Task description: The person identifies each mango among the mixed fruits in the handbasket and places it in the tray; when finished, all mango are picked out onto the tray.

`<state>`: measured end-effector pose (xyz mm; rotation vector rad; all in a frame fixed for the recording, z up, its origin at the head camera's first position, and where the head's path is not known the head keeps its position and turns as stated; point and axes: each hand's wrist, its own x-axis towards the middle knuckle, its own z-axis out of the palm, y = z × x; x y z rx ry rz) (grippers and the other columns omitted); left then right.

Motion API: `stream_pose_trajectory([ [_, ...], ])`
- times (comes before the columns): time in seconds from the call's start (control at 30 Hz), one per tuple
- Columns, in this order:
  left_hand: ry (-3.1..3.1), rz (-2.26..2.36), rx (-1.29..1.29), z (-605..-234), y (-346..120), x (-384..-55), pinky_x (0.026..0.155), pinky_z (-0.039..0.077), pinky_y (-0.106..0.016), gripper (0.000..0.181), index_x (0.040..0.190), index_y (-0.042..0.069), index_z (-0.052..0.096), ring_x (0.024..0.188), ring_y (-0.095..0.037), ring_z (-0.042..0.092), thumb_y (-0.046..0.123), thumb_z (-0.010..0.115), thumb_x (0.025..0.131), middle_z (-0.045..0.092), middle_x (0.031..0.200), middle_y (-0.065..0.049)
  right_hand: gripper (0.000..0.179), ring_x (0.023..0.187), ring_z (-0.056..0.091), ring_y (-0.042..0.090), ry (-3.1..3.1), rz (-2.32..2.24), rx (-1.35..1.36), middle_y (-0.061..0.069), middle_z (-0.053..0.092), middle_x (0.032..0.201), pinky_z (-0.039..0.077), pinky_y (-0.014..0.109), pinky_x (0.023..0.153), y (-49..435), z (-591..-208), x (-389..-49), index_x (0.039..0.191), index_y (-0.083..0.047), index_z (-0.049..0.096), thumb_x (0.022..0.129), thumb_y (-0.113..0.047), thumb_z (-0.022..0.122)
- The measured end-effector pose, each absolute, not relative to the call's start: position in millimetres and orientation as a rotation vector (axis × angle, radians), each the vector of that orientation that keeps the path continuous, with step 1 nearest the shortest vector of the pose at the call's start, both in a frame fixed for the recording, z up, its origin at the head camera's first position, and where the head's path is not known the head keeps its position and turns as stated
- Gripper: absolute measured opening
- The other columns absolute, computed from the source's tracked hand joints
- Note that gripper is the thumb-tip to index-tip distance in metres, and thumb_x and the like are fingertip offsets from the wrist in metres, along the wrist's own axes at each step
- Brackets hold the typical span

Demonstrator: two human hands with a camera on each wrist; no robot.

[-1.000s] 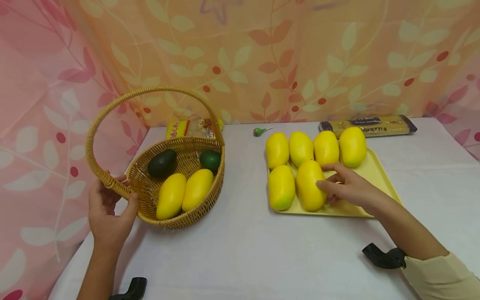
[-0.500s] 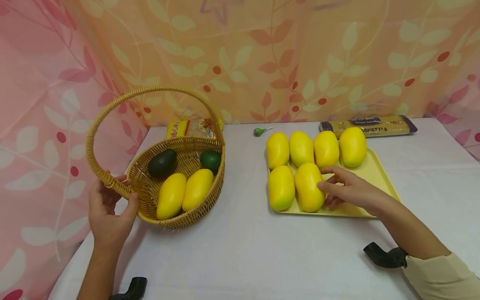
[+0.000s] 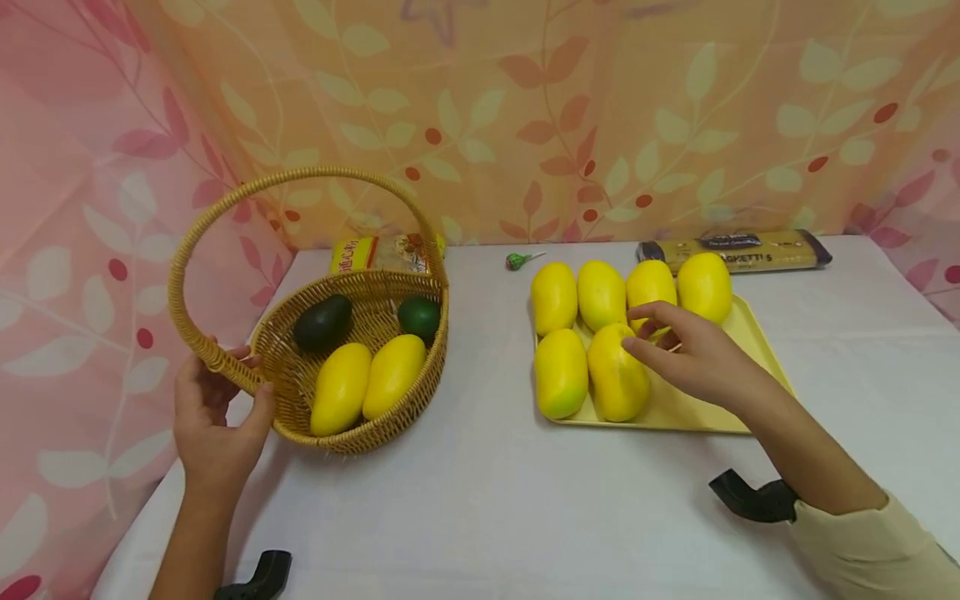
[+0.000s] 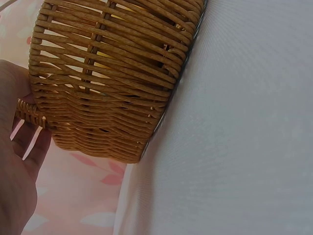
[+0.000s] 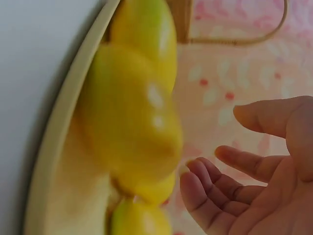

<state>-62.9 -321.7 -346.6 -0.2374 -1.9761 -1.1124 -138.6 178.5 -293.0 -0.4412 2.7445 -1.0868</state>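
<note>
On the left stands a wicker basket (image 3: 390,421) with a tall handle (image 3: 247,193). My left hand (image 3: 217,425) holds it where the handle joins the rim, the thumb on the near side and the fingers behind. Inside lie two yellow mangoes (image 3: 342,389) and two dark green avocados (image 3: 323,322). My right hand (image 3: 693,354) is just above the front-row mango (image 3: 618,375) on a yellow tray (image 3: 697,408). In the right wrist view, its fingers (image 5: 193,193) are spread and apart from the mango (image 5: 134,117), holding nothing.
Several more mangoes (image 3: 555,298) sit on the tray, mostly along its far side. A spaghetti pack (image 3: 750,252) lies behind the tray. A green lollipop (image 3: 514,262) lies near the back edge, and a yellow food packet (image 3: 386,254) behind the basket.
My right hand has let go of the front-row mango and risen slightly above it. That mango has shifted a little left, against its neighbour. The left hand stays at the basket.
</note>
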Motion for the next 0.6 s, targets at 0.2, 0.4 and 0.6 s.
stream_pose_trajectory([
  [0.2, -1.966, -1.128, -0.24, -348, -324, -64, 0.097, 0.049, -0.022, 0.082, 0.144, -0.002, 0.043, 0.11, -0.02, 0.063, -0.027, 0.067, 0.069, 0.057, 0.122, -0.028, 0.034, 0.097, 0.062, 0.023, 2.761, -1.107, -0.796, 0.006, 0.068, 0.115, 0.056, 0.043, 0.085, 109, -279, -136, 0.126, -0.006, 0.066, 0.096, -0.022, 0.068],
  [0.4, -1.959, -1.144, -0.239, -348, -323, -64, 0.096, 0.05, -0.022, 0.081, 0.143, -0.003, 0.044, 0.109, -0.021, 0.063, -0.027, 0.066, 0.07, 0.057, 0.122, -0.028, 0.032, 0.1, 0.062, 0.016, 2.741, -0.954, -1.2, 0.003, 0.069, 0.116, 0.054, 0.031, 0.087, 20, -269, -133, 0.122, -0.008, 0.069, 0.095, -0.024, 0.069],
  [0.6, -1.962, -1.139, -0.235, -348, -323, -64, 0.097, 0.049, -0.022, 0.081, 0.143, -0.003, 0.044, 0.11, -0.02, 0.063, -0.028, 0.066, 0.07, 0.057, 0.122, -0.028, 0.035, 0.08, 0.058, 0.017, 2.897, -0.379, -1.324, 0.004, 0.065, 0.093, 0.051, 0.028, 0.066, -60, -277, -142, 0.109, -0.008, 0.07, 0.097, -0.04, 0.063],
])
